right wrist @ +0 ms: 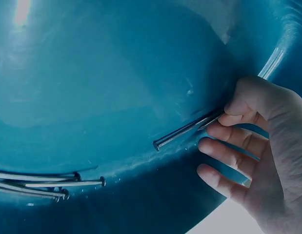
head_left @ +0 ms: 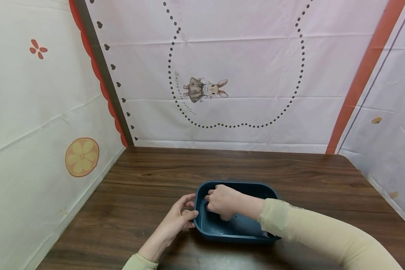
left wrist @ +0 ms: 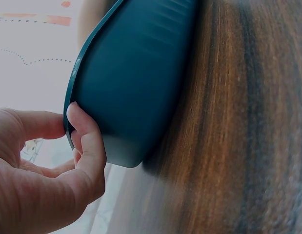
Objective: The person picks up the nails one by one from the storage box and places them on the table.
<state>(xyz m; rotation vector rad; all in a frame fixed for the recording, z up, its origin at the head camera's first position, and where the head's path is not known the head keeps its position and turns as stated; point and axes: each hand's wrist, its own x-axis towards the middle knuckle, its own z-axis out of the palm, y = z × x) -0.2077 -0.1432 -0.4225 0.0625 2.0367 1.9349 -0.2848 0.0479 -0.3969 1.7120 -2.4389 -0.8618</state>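
Basin: a dark teal rectangular plastic basin (head_left: 237,232) with rounded corners sits on the dark brown wood-grain table (head_left: 138,187), near the front edge and about midway across.
Left hand: the left hand (head_left: 179,219) grips the basin's left rim, thumb over the lip and fingers curled against the outer wall; the left wrist view shows the fingertips (left wrist: 75,114) pressed to the rim.
Right hand: the right hand (head_left: 222,200) reaches down inside the basin, near its left wall. In the right wrist view it pinches the tip of a thin silver metal nail (right wrist: 182,132) between thumb and forefinger, the other fingers loosely curled below.
Held nail: it lies slanted against the basin's inner surface, head pointing away from the hand.
Other nails: a small bunch of similar long silver nails (right wrist: 38,184) lies together along the basin's inner surface, apart from the held one.
Surroundings: pale printed cloth panels (head_left: 243,67) stand behind and beside the table, one bearing a small rabbit figure (head_left: 205,89) inside a dotted outline.
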